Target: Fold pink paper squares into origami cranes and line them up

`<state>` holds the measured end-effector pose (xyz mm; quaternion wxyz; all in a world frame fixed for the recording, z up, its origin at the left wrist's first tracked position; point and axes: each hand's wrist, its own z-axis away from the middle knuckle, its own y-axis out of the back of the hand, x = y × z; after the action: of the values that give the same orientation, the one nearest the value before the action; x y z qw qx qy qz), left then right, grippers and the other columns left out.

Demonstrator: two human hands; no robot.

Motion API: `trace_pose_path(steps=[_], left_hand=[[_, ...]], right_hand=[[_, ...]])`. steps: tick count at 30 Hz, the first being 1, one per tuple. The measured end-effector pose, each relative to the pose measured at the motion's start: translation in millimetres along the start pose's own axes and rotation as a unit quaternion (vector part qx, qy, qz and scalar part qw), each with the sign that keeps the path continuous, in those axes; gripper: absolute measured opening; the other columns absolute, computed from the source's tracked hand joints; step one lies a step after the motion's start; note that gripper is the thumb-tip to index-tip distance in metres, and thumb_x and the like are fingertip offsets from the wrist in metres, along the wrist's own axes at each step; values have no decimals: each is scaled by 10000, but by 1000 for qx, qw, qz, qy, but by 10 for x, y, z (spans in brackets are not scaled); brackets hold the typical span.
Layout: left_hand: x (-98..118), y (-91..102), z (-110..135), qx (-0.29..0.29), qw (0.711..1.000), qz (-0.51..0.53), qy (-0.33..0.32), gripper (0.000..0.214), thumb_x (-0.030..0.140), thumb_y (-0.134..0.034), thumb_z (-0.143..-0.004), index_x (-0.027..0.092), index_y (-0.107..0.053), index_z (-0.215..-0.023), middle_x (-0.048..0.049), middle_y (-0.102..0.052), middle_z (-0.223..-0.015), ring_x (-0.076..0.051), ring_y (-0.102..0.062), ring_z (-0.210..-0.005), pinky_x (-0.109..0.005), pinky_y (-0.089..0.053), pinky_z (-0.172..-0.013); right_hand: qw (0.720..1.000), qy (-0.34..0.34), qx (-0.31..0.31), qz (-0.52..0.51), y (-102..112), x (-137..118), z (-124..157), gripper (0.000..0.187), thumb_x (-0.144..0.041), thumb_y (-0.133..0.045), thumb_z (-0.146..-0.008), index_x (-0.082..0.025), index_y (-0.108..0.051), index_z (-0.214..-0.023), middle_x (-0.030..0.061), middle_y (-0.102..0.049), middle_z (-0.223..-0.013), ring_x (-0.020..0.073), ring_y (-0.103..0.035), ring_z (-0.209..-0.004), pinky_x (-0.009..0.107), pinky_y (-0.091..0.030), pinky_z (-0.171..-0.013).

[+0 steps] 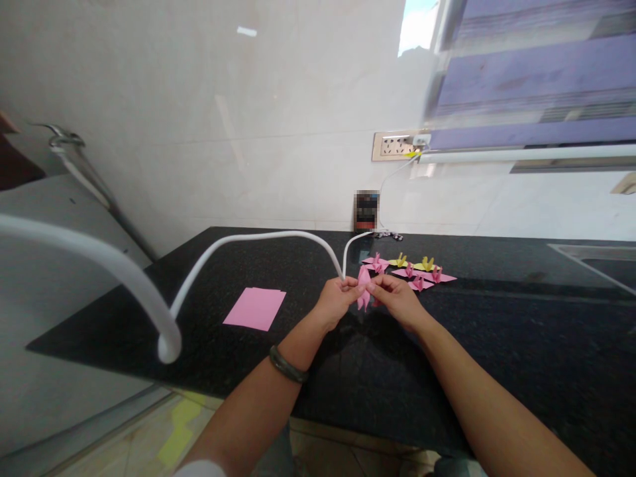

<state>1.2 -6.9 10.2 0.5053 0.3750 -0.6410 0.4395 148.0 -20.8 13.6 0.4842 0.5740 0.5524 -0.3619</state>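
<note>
Between my two hands is a folded pink paper, held upright over the dark counter. My left hand pinches its left side, and my right hand pinches the right side with thumb and fingers. Just behind my right hand sit several folded paper cranes, some pink and some yellow. A small stack of flat pink paper squares lies to the left of my left hand.
A white cable loops above the counter on the left and passes behind my left hand. A dark upright device leans at the wall below a socket panel. A sink edge shows at far right.
</note>
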Motion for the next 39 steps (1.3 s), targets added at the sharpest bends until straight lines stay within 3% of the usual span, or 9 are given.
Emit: trace_pose_path(steps=[8, 17, 28, 33, 39], left_hand=[[-20, -18, -5, 24, 991, -125, -42, 324, 354, -607, -604, 95, -639, -795, -33, -598, -633, -78, -459, -504, -201, -338, -495], [5, -4, 18, 17, 961, -266, -73, 333, 402, -500, -676, 122, -655, -770, -9, -574, -567, -87, -446, -490, -188, -311, -462], [-38, 27, 11, -40, 938, -331, -96, 304, 381, -475, -688, 129, -640, -647, 5, -544, -535, -83, -426, -480, -185, -300, -467], [-34, 12, 13, -36, 947, -307, -84, 286, 373, -507, -667, 122, -641, -642, 7, -534, -532, -80, -417, -483, -188, -297, -465], [-18, -15, 16, 19, 988, -149, -33, 254, 353, -589, -608, 104, -634, -621, 5, -528, -518, -79, -437, -479, -199, -334, -483]], right_hand=[[996, 24, 74, -54, -28, 24, -32, 229, -352, -597, -643, -177, -531, -775, -19, -504, -621, 86, -453, -494, 219, -397, -463], [989, 87, 105, 63, -17, 60, -32, 168, -339, -543, -698, -179, -542, -749, -12, -513, -613, 102, -448, -514, 232, -371, -487], [983, 111, 71, 130, -16, 60, -12, 127, -305, -488, -731, -186, -531, -744, 4, -508, -644, 126, -461, -592, 251, -392, -547], [988, 86, 62, 110, -26, 59, -12, 133, -321, -487, -728, -190, -509, -727, -10, -484, -603, 115, -445, -542, 240, -385, -506], [998, 15, 53, 2, -75, 69, -31, 242, -370, -552, -678, -206, -457, -827, -45, -461, -561, 90, -421, -453, 211, -351, -421]])
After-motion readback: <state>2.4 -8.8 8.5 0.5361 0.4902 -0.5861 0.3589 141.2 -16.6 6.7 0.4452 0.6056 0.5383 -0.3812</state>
